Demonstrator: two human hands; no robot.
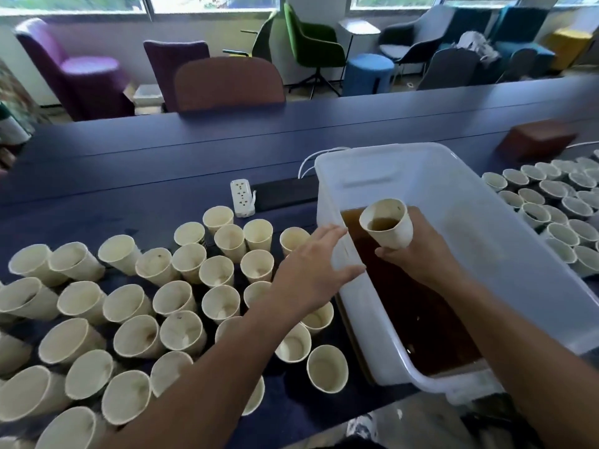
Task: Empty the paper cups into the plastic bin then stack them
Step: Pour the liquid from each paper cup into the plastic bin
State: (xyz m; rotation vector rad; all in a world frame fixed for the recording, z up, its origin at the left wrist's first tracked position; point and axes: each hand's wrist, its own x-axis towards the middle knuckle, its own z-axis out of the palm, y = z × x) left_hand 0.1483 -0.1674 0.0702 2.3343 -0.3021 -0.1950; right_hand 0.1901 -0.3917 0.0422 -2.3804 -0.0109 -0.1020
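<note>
Right hand grips a cream, part-full paper cup; left hand fingers lie straight.

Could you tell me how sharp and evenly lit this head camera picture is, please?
Head view: daylight from the windows is blown out; wide-angle bending curves the table edges; the brown box and far chairs are blurred; the held cup, both hands and bin are fairly sharp.

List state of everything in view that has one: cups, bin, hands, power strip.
held paper cup: tilted over the bin, some brown liquid inside
plastic bin: lidless, part-filled with brown liquid
left-side cups: upright, unstacked, look emptied
right-side cups: upright, contents unclear
right hand: grips held paper cup
left hand: open, on bin rim
power strip: nothing plugged in
</note>
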